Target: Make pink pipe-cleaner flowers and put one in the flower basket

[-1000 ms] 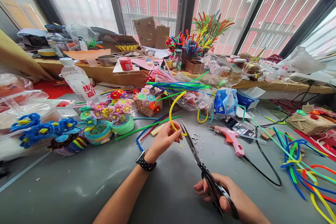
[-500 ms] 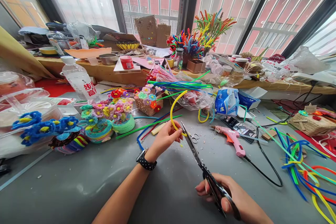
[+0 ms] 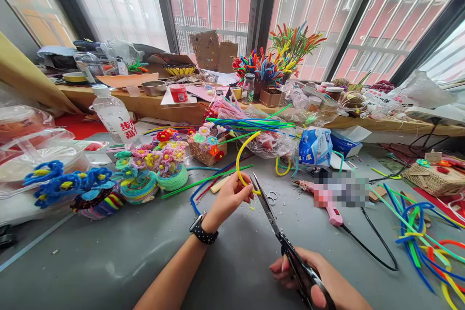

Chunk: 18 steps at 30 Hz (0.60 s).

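A curved yellow pipe cleaner [image 3: 239, 160] is pinched in my left hand [image 3: 230, 198], which wears a black watch on its wrist. The long part arches upward, and a short end pokes out to the right of my fingertips. Black-handled scissors [image 3: 276, 233] are held by my right hand [image 3: 319, 273], with fingers through the handles. Their blades point up and away, slightly parted, right at the short yellow end; whether they touch it I cannot tell. Behind the blades, small silver scissors [image 3: 271, 197] lie on the grey table [image 3: 232, 261] among tiny scraps.
Pipe-cleaner flower pots [image 3: 172, 177] and blue flowers [image 3: 69, 181] stand at left. A pink glue gun [image 3: 334, 215] with a black cord lies at right, partly under a pixelated patch. Loose pipe cleaners [image 3: 417, 225] tangle at far right; a bottle [image 3: 114, 116] stands behind.
The camera view has tilted a little, so the scene sits slightly lower. The scissors and the yellow pipe cleaner keep nearly the same position relative to each other.
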Motion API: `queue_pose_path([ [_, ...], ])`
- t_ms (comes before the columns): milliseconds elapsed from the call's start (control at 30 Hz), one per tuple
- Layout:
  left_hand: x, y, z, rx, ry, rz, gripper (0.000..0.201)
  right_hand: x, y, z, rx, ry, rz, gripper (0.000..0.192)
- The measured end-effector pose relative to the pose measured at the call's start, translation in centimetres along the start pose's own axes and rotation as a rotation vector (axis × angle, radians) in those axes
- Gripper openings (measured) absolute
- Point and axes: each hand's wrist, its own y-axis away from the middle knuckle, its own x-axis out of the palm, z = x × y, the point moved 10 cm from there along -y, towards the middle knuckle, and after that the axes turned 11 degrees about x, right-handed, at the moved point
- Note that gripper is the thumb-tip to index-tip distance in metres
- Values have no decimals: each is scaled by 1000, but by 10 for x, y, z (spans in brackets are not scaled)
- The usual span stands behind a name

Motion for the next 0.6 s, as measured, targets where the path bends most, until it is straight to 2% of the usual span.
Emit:
queue_pose_path([
  [600,3,0,1,11,10,10,16,0,2,1,-6,-102,4,74],
])
